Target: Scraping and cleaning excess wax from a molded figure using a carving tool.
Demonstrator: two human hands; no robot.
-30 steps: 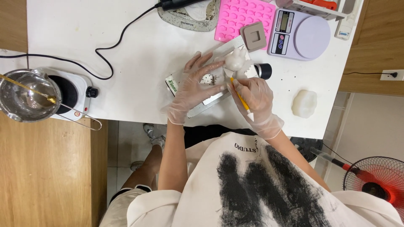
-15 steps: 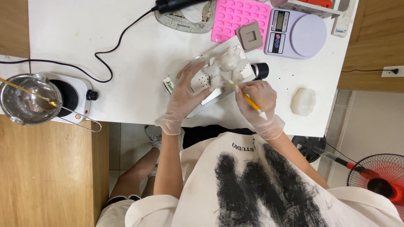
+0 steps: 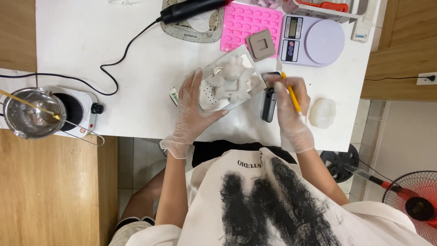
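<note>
- Since the earlier frame the right hand (image 3: 291, 111) has drawn away to the right of the white piece (image 3: 230, 82); before, it was up against it. The left hand (image 3: 193, 109) has kept its hold.
- The left hand, gloved, is spread open, fingers cupped round the left and lower edge of the flat plate (image 3: 214, 98) that carries the white piece, thumb under its near edge.
- The right hand, gloved, is closed in a pinch on a yellow tool (image 3: 291, 93), its tip pointing up and away from the body.
- The white piece sits near the middle of the table (image 3: 104, 41), just in front of the person; the plate under it is tilted and shows a patch of small holes.
- A dark flat object (image 3: 268, 102) lies just beside the right hand, between it and the plate.
- A metal pot (image 3: 27, 111) stands at far left, part over a small white hotplate (image 3: 75, 111); a yellowish stick rests across it and something pale lies inside, too dim to tell.
- A pink mould (image 3: 248, 23) with rows of small hollows lies at the far edge, a grey square mould (image 3: 260, 45) on its corner.
- A lilac scale (image 3: 312, 41) stands just right of it; a white lump (image 3: 322, 112) lies near the right edge.
- A black cable (image 3: 123, 59) runs across the table.
- Wood floor shows at left, and a red fan (image 3: 412, 202) at lower right.
</note>
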